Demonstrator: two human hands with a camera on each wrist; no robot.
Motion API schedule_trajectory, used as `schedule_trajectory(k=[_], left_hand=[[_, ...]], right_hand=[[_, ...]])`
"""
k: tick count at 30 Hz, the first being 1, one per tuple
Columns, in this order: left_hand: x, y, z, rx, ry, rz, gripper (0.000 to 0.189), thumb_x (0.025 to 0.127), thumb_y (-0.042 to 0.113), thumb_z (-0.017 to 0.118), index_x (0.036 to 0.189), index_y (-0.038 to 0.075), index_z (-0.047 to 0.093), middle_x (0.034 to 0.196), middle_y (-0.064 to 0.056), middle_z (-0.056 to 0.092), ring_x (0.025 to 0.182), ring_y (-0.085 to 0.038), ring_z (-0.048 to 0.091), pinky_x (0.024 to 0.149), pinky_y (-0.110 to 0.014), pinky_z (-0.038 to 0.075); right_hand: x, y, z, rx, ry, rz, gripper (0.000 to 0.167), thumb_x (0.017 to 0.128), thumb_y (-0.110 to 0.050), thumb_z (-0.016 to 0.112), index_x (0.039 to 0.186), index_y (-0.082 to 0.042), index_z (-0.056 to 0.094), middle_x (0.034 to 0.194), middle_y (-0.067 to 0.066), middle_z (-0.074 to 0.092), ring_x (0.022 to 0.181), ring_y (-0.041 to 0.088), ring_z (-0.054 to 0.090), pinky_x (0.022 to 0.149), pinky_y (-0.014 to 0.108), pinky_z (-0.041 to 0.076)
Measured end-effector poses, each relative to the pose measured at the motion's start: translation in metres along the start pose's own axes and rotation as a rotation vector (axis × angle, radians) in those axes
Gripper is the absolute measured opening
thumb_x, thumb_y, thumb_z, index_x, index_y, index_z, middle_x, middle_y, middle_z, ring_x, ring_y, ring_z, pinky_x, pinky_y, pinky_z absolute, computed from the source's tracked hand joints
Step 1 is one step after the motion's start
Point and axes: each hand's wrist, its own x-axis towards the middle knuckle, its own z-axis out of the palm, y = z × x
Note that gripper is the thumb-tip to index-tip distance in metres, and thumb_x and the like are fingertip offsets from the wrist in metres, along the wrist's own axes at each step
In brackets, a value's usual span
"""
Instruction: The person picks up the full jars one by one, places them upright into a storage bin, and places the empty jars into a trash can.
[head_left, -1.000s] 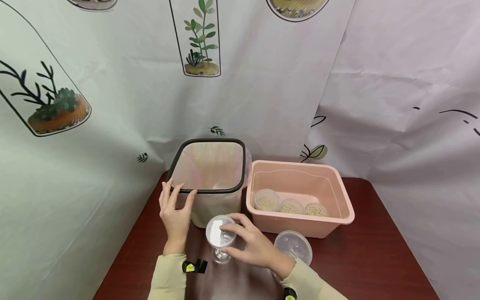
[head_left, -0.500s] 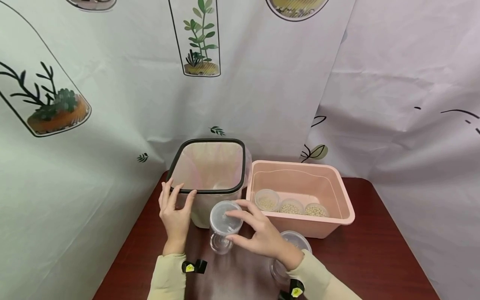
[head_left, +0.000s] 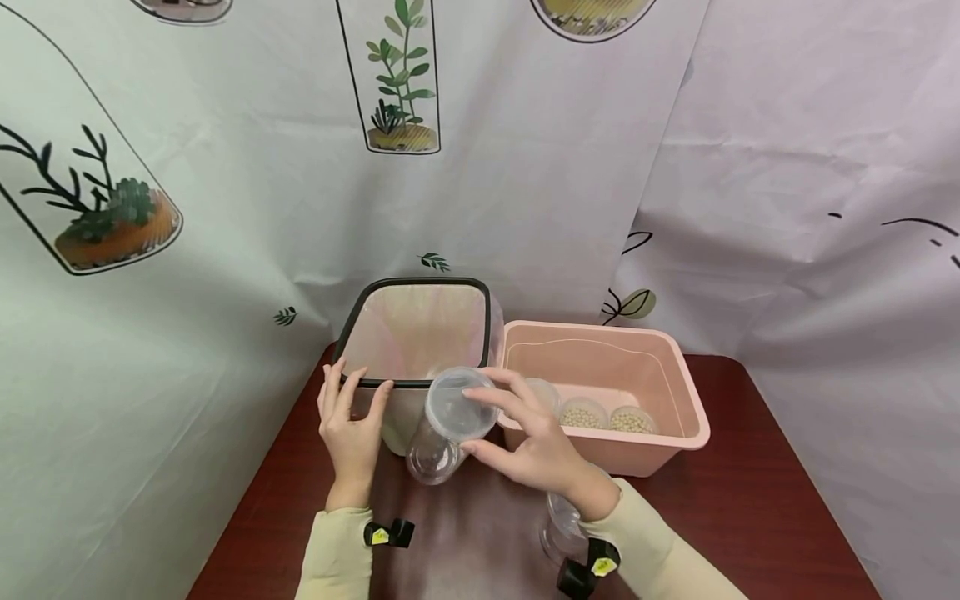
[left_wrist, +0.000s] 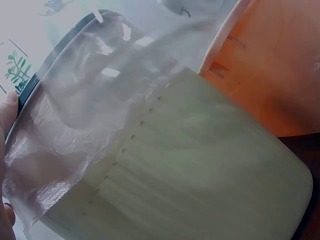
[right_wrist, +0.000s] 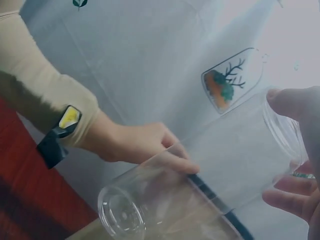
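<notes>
My right hand (head_left: 536, 437) grips a clear, lidded plastic jar (right_wrist: 175, 170) near its lid end, with nothing visible inside. In the head view the jar is tilted, its lid toward the front rim of the trash bin (head_left: 431, 412) and its base lower. My left hand (head_left: 351, 429) holds the bin's black rim at the front left, fingertips over the edge. A thin translucent bag (left_wrist: 90, 80) lines the bin and folds down outside it. Another clear jar (head_left: 561, 533) is on the table, partly hidden behind my right wrist.
Right of the bin is a pink plastic tub (head_left: 600, 454). Inside it are several round tubs, two of them plainly showing pale beads or beans (head_left: 632, 422). All stand on a dark red table (head_left: 750, 517) before a printed cloth backdrop (head_left: 540, 167).
My right hand has lifted the jar off the table, up and slightly right toward the bin's rim, tilting it more. My left hand has stayed on the rim.
</notes>
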Motion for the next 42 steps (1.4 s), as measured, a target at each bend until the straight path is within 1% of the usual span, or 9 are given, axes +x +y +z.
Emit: schedule_trajectory(k=[6, 10, 14, 19, 24, 29, 34, 38, 42], left_hand=[[0.000, -0.002, 0.000, 0.000, -0.004, 0.003, 0.036, 0.068, 0.006, 0.082, 0.101, 0.001, 0.069, 0.129, -0.014, 0.054, 0.130, -0.032, 0.035, 0.098, -0.054, 0.033], [0.000, -0.002, 0.000, -0.002, -0.014, 0.009, 0.036, 0.069, 0.008, 0.082, 0.101, 0.001, 0.069, 0.128, -0.016, 0.054, 0.130, -0.032, 0.035, 0.099, -0.054, 0.032], [0.000, 0.000, -0.001, -0.001, -0.017, 0.013, 0.036, 0.068, 0.008, 0.082, 0.101, 0.001, 0.069, 0.128, -0.017, 0.054, 0.130, -0.032, 0.035, 0.099, -0.054, 0.031], [0.002, 0.002, -0.001, -0.003, -0.001, 0.018, 0.036, 0.067, 0.001, 0.082, 0.101, 0.002, 0.069, 0.128, -0.016, 0.054, 0.130, -0.032, 0.036, 0.099, -0.053, 0.033], [0.001, 0.002, 0.000, -0.006, -0.009, -0.004, 0.036, 0.068, -0.001, 0.080, 0.102, 0.003, 0.069, 0.129, -0.015, 0.053, 0.131, -0.031, 0.035, 0.097, -0.053, 0.034], [0.000, 0.001, 0.000, -0.013, -0.022, -0.019, 0.037, 0.068, 0.005, 0.082, 0.103, 0.003, 0.069, 0.130, -0.016, 0.053, 0.131, -0.030, 0.034, 0.099, -0.053, 0.033], [0.000, 0.000, 0.000, -0.009, -0.022, -0.012, 0.036, 0.069, 0.007, 0.082, 0.102, 0.002, 0.069, 0.129, -0.016, 0.053, 0.131, -0.030, 0.034, 0.099, -0.052, 0.033], [0.000, -0.001, 0.000, -0.010, -0.022, -0.013, 0.036, 0.069, 0.007, 0.081, 0.103, 0.003, 0.069, 0.130, -0.015, 0.053, 0.131, -0.031, 0.034, 0.098, -0.053, 0.034], [0.000, -0.001, 0.001, -0.012, -0.021, -0.021, 0.036, 0.069, 0.006, 0.082, 0.102, 0.002, 0.069, 0.130, -0.015, 0.053, 0.131, -0.031, 0.034, 0.098, -0.053, 0.034]], right_hand=[[0.022, -0.015, -0.010, 0.003, 0.102, -0.081, 0.041, 0.085, -0.025, 0.068, 0.113, 0.002, 0.058, 0.113, 0.029, 0.051, 0.097, 0.030, 0.055, 0.076, 0.027, 0.049], [0.031, -0.021, -0.014, 0.018, 0.168, -0.089, 0.041, 0.085, -0.022, 0.068, 0.113, 0.006, 0.058, 0.111, 0.033, 0.050, 0.098, 0.029, 0.055, 0.075, 0.030, 0.051], [0.030, -0.012, -0.014, 0.100, 0.232, -0.057, 0.044, 0.084, -0.019, 0.069, 0.115, 0.010, 0.056, 0.113, 0.034, 0.048, 0.104, 0.028, 0.054, 0.078, 0.031, 0.051], [0.030, -0.001, -0.013, 0.210, 0.316, -0.027, 0.048, 0.083, -0.014, 0.071, 0.114, 0.016, 0.051, 0.115, 0.032, 0.048, 0.112, 0.035, 0.048, 0.083, 0.033, 0.049], [0.035, 0.003, -0.013, 0.229, 0.372, -0.033, 0.051, 0.082, -0.010, 0.071, 0.116, 0.019, 0.046, 0.118, 0.032, 0.045, 0.116, 0.040, 0.045, 0.087, 0.036, 0.047], [0.039, 0.007, -0.011, 0.177, 0.394, -0.001, 0.052, 0.082, -0.012, 0.071, 0.116, 0.018, 0.047, 0.122, 0.034, 0.042, 0.116, 0.042, 0.043, 0.087, 0.037, 0.047], [0.042, 0.014, -0.005, 0.109, 0.397, 0.041, 0.050, 0.083, -0.018, 0.070, 0.117, 0.013, 0.050, 0.125, 0.029, 0.042, 0.114, 0.038, 0.045, 0.085, 0.036, 0.048], [0.046, 0.023, 0.001, 0.048, 0.364, 0.051, 0.050, 0.082, -0.020, 0.071, 0.118, 0.008, 0.053, 0.126, 0.027, 0.043, 0.111, 0.033, 0.050, 0.082, 0.036, 0.050], [0.048, 0.034, 0.008, -0.054, 0.305, 0.019, 0.053, 0.072, -0.010, 0.080, 0.115, 0.006, 0.055, 0.123, 0.028, 0.046, 0.107, 0.034, 0.052, 0.073, 0.036, 0.052]])
